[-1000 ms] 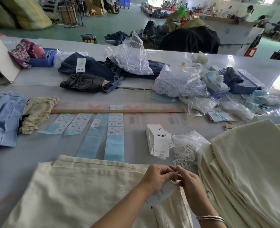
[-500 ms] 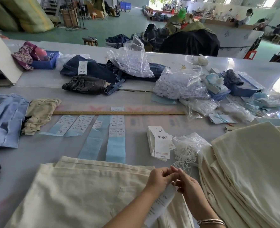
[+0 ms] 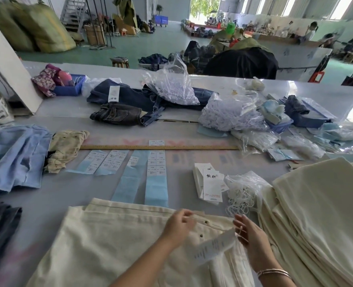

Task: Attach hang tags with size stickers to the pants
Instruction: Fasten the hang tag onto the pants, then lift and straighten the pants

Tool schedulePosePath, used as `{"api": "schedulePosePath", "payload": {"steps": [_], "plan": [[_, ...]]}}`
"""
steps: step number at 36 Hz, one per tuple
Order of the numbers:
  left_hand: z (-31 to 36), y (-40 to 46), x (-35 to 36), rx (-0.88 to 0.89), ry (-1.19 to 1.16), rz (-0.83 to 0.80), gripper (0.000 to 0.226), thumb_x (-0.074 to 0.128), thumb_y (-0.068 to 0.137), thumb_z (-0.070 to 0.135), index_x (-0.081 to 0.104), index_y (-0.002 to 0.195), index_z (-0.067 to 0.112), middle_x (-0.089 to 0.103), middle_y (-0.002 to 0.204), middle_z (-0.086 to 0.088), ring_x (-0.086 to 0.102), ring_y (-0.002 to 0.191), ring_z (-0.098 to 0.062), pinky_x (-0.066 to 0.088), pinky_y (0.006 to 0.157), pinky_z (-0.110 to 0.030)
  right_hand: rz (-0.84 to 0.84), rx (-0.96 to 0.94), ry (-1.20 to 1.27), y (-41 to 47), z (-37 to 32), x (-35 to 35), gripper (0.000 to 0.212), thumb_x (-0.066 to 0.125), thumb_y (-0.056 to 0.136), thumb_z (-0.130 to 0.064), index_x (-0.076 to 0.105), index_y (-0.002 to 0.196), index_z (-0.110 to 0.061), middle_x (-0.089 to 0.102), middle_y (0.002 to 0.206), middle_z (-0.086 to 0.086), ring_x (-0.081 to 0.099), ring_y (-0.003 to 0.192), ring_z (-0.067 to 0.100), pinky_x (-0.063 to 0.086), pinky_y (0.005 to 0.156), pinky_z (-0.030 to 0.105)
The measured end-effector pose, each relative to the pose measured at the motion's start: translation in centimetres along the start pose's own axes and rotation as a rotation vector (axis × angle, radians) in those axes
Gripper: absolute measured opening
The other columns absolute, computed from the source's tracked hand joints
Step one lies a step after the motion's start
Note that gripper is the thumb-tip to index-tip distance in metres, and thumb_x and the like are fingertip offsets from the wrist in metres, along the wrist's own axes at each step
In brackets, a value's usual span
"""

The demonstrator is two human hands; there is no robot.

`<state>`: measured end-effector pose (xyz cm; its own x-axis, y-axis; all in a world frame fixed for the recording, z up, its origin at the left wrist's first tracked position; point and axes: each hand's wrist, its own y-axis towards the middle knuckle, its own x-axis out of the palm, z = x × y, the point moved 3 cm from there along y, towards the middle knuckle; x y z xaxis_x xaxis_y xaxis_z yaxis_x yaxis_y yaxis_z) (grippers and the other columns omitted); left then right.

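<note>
Cream pants (image 3: 109, 241) lie flat on the table in front of me, waistband to the right. My left hand (image 3: 176, 226) pinches a thin white string at the waistband near the button. My right hand (image 3: 247, 233) holds the string's other end, and a white hang tag (image 3: 215, 246) dangles from it over the pants. A small stack of hang tags (image 3: 209, 183) and a bag of white strings (image 3: 244, 191) lie just beyond my hands. Blue sheets of size stickers (image 3: 155, 172) lie in the middle of the table.
A tall stack of folded cream pants (image 3: 320, 214) fills the right side. A wooden ruler (image 3: 159, 147) runs across the table. Blue garments (image 3: 13, 154) lie at the left, with dark jeans (image 3: 119, 114) and plastic bags (image 3: 229, 114) further back.
My hands have drawn apart, stretching the string between them. The hang tag has swung out to the right under my right hand. The camera has tilted up slightly.
</note>
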<state>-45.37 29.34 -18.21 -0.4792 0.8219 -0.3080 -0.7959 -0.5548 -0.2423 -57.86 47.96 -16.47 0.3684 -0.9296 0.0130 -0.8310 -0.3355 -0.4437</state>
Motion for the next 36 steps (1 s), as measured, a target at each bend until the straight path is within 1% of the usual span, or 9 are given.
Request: {"api": "schedulePosePath", "payload": {"steps": [7, 12, 16, 23, 25, 27, 29, 33, 36], "plan": [[-10.5, -4.9, -15.1, -0.412, 0.601, 0.481, 0.041, 0.061, 0.087, 0.032, 0.055, 0.126, 0.025, 0.047, 0.135, -0.004, 0.049, 0.12, -0.026, 0.043, 0.095, -0.033, 0.088, -0.08, -0.142, -0.1, 0.2, -0.3, 0.018, 0.054, 0.091, -0.006, 0.068, 0.1, -0.013, 0.066, 0.11, 0.009, 0.057, 0.102, 0.022, 0.04, 0.087, 0.033], [-14.2, -9.9, -20.7, -0.55, 0.56, 0.694, 0.065, 0.076, 0.075, 0.032, 0.051, 0.132, 0.015, 0.036, 0.145, -0.012, 0.035, 0.13, -0.034, 0.034, 0.102, -0.043, 0.181, -0.153, -0.308, -1.1, 0.1, 1.2, 0.03, 0.055, 0.09, -0.007, 0.062, 0.12, -0.004, 0.057, 0.125, 0.016, 0.051, 0.117, 0.028, 0.04, 0.101, 0.041], [-15.3, -11.4, -22.7, -0.558, 0.402, 0.809, 0.089, 0.084, 0.066, 0.036, 0.042, 0.138, 0.005, 0.044, 0.139, -0.024, 0.04, 0.127, -0.041, 0.034, 0.103, -0.049, 0.072, -0.236, -0.533, -3.1, -0.1, 5.5, 0.029, 0.057, 0.089, -0.01, 0.063, 0.117, -0.012, 0.053, 0.125, 0.016, 0.047, 0.12, 0.029, 0.035, 0.107, 0.049], [-17.6, -11.8, -25.5, -0.79, 0.52, 0.622, 0.094, 0.072, 0.068, 0.061, 0.037, 0.14, 0.012, 0.048, 0.14, -0.013, 0.048, 0.125, -0.035, 0.035, 0.101, -0.046, -0.354, -0.381, -0.895, -8.2, 3.0, 15.6, 0.022, 0.06, 0.089, -0.017, 0.066, 0.11, -0.021, 0.053, 0.114, -0.002, 0.048, 0.119, 0.014, 0.029, 0.092, 0.015], [-18.4, -11.7, -26.3, -0.824, 0.511, 0.521, 0.086, 0.07, 0.068, 0.064, 0.048, 0.129, 0.008, 0.06, 0.124, -0.013, 0.057, 0.115, -0.031, 0.042, 0.099, -0.04, -0.467, -0.442, -0.994, -9.8, 4.1, 18.0, 0.024, 0.059, 0.091, -0.024, 0.063, 0.114, -0.027, 0.049, 0.126, -0.003, 0.044, 0.125, 0.012, 0.028, 0.101, 0.016], [-18.3, -11.9, -26.7, -0.779, 0.433, 0.434, 0.069, 0.072, 0.072, 0.058, 0.058, 0.113, 0.003, 0.068, 0.087, -0.007, 0.067, 0.089, -0.024, 0.051, 0.075, -0.027, -0.563, -0.516, -1.07, -11.5, 4.5, 20.3, 0.029, 0.056, 0.092, -0.03, 0.059, 0.12, -0.03, 0.044, 0.136, -0.005, 0.039, 0.129, 0.008, 0.026, 0.105, 0.017], [-17.8, -12.1, -27.1, -0.696, 0.374, 0.4, 0.051, 0.073, 0.076, 0.046, 0.063, 0.102, 0.003, 0.067, 0.075, -0.003, 0.067, 0.076, -0.02, 0.049, 0.062, -0.024, -0.648, -0.605, -1.132, -13.0, 4.5, 22.3, 0.033, 0.053, 0.092, -0.034, 0.054, 0.125, -0.033, 0.038, 0.142, -0.007, 0.04, 0.128, 0.008, 0.029, 0.105, 0.019], [-14.4, -12.1, -27.2, -0.481, 0.317, 0.292, 0.046, 0.069, 0.082, 0.03, 0.056, 0.121, 0.011, 0.064, 0.12, -0.007, 0.062, 0.103, -0.024, 0.049, 0.092, -0.033, -0.829, -0.766, -1.149, -15.4, 3.8, 25.6, 0.044, 0.051, 0.093, -0.027, 0.041, 0.135, -0.031, 0.016, 0.154, -0.007, 0.06, 0.104, 0.014, 0.045, 0.094, 0.027], [-9.2, -12.5, -26.6, -0.288, 0.332, 0.219, 0.063, 0.066, 0.085, 0.024, 0.039, 0.141, 0.018, 0.054, 0.135, -0.001, 0.056, 0.116, -0.02, 0.046, 0.095, -0.028, -0.848, -0.926, -1.212, -16.4, 2.8, 28.0, 0.073, 0.048, 0.087, -0.011, 0.015, 0.147, -0.037, -0.016, 0.157, -0.011, 0.061, 0.094, 0.03, 0.047, 0.073, 0.035]]}}
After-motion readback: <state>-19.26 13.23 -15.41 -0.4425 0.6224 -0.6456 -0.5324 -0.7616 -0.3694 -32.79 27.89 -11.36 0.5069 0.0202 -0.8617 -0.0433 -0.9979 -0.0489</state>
